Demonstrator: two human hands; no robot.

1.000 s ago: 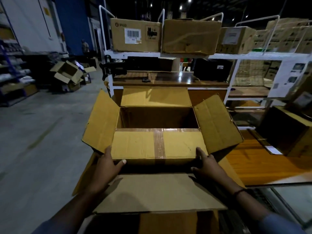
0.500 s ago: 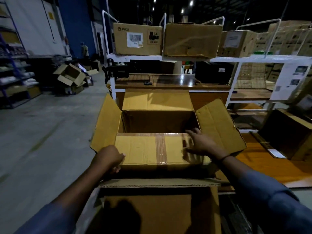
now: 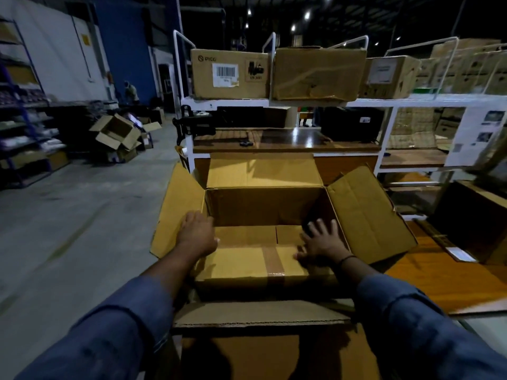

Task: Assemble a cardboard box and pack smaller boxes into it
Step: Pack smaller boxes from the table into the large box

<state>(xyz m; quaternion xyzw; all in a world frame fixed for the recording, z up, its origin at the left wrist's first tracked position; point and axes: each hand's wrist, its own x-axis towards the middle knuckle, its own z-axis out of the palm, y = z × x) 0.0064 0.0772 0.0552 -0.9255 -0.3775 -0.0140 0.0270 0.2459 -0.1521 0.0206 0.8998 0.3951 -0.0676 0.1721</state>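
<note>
Cardboard box (image 3: 263, 207) is open-topped between the two hands, flaps folded out. Left hand (image 3: 197, 234) is on the box's left rim, fingers bent over the edge and hidden, so can't tell if it grips. Right hand (image 3: 321, 242) is released, fingers splayed flat on the taped panel (image 3: 241, 263) under it.

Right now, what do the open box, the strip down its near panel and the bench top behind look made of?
The open box: corrugated cardboard, matte brown, creased at the flap folds. The strip: probably plastic packing tape, brownish and glossy, catching light. The bench top: wood or wood-look laminate, I can't tell which; polished, with grain lines and lamp reflections.
</note>
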